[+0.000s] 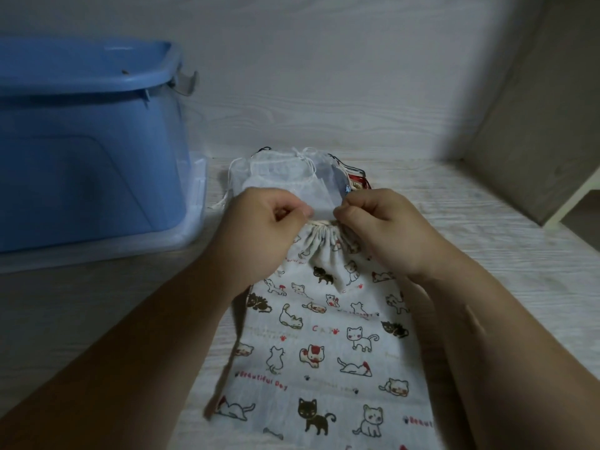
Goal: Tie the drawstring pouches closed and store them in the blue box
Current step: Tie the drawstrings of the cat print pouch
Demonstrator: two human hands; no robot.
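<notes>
A white pouch printed with cartoon cats (pixel 328 345) lies flat on the pale wooden surface, its gathered neck pointing away from me. My left hand (pixel 263 222) and my right hand (pixel 386 225) sit at either side of that bunched neck, fingers curled, each pinching the cream drawstring there. Just beyond the hands lies a stack of other pouches, a sheer white one (pixel 285 177) on top with thin white cords. The blue box (pixel 87 144) stands at the left, lid on.
A clear plastic lid or tray (pixel 191 232) lies under the blue box. A pale wood-grain back wall (pixel 324 92) rises behind the pouches. A side panel (pixel 532 125) closes the space on the right.
</notes>
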